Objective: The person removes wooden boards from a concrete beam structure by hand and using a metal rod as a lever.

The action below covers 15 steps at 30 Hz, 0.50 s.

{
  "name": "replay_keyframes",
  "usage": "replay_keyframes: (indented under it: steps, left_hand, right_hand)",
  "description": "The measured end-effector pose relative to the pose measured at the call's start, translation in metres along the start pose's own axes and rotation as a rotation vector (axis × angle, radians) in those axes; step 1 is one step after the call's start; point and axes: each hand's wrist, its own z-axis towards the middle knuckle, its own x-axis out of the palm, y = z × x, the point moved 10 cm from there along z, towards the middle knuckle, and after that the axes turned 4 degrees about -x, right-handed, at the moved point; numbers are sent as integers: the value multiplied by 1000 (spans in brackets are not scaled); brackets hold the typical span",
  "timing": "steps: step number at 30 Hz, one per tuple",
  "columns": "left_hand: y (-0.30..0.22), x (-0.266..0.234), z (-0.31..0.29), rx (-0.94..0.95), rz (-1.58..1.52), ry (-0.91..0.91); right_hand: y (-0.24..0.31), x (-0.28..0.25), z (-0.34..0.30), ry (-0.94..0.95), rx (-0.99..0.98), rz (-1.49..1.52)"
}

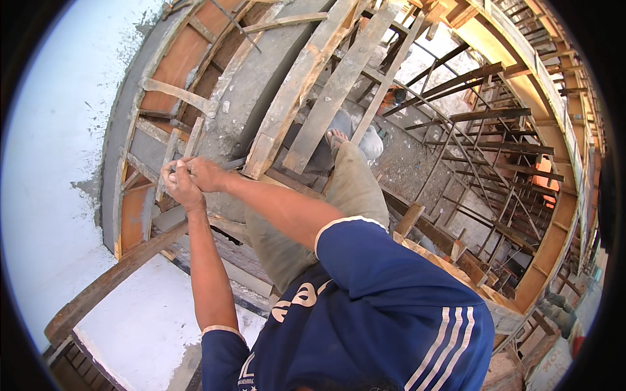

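Note:
Both my hands meet in front of a curved wooden formwork (195,52) on a concrete wall. My left hand (177,188) is closed in a fist with its arm reaching up from below. My right hand (203,173) is clasped just beside it, touching it. A thin grey metal bar (233,163) sticks out to the right of my right hand, towards a slanted wooden plank (287,111). Both hands seem closed on this bar, though the fingers hide most of it. My bent knee in grey-brown trousers (352,189) and a sandalled foot (336,137) lie beyond.
A long weathered plank (111,280) slants below my hands. White wall surfaces (45,163) lie at the left. On the right, a scaffold of dark poles (482,143) and wooden props drops to rubble-strewn ground (404,169).

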Motion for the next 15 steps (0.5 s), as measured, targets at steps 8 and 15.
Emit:
replay_keyframes:
  steps: [8, 15]
  left_hand:
    - [0, 2, 1, -15, -14, 1]
    - [5, -4, 4, -28, 53, 5]
  right_hand:
    - [-10, 2, 2, 10, 45, -13]
    - [-8, 4, 3, 48, 63, -34]
